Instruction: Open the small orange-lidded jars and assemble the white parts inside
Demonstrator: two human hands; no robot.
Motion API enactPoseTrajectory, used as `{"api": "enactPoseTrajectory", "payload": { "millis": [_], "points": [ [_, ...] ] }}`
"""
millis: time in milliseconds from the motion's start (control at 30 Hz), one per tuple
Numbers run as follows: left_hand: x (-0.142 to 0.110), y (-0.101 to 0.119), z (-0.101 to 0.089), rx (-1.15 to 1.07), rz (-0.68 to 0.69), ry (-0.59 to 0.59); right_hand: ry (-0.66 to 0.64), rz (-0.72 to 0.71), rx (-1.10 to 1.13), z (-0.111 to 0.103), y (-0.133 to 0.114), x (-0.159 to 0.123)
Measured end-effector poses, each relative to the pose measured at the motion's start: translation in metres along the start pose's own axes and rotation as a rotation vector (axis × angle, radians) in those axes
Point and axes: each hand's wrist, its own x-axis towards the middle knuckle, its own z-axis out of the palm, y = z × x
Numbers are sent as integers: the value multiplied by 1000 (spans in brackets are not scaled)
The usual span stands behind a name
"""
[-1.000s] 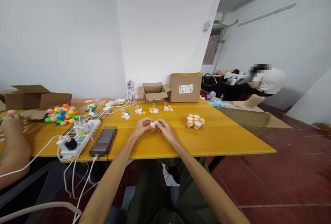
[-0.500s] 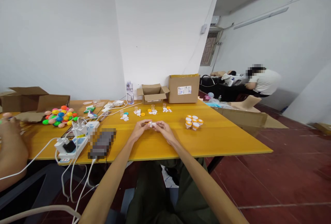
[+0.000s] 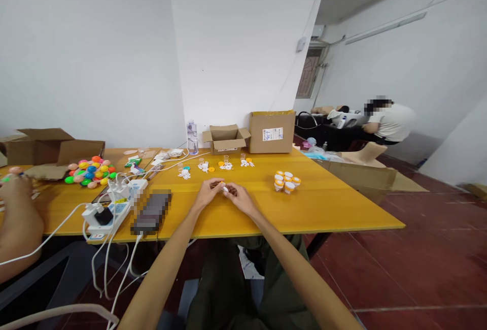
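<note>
My left hand (image 3: 208,192) and my right hand (image 3: 239,198) meet above the table's middle, fingertips closed on a small clear-and-white plastic cup (image 3: 225,189). A speck of orange shows at its left end; fingers cover most of it. Beyond my hands lie small heaps of white plastic pieces (image 3: 185,173) with orange or teal rings, such as the orange ring (image 3: 211,169). Little clear cups (image 3: 226,159) stand behind them. To the right of my right hand, several small cups with white and orange tops (image 3: 289,186) sit in a cluster.
Left of my arm are a phone (image 3: 152,212) and a power strip (image 3: 114,213) trailing white cables. Further left are a pile of coloured balls (image 3: 91,171) and another person's arm (image 3: 19,218). Cardboard boxes (image 3: 272,134) and a bottle (image 3: 192,137) line the back.
The small cup has been turned between my fingers and now slants, with its clear side showing. My right hand has shifted slightly lower. The heaps and the cluster stay in place.
</note>
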Motion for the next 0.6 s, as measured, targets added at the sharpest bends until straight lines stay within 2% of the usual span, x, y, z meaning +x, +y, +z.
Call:
{"api": "enactPoseTrajectory", "payload": {
  "millis": [200, 367, 600],
  "points": [
    [0, -1, 2, 42, 20, -53, -21, -24, -61, -3, -2, 0],
    [-1, -2, 2, 47, 26, -45, -2, -32, -109, -4, 0, 1],
    [-2, 3, 0, -15, -18, -92, -15, 4, -58, -4, -3, 2]
  ]
}}
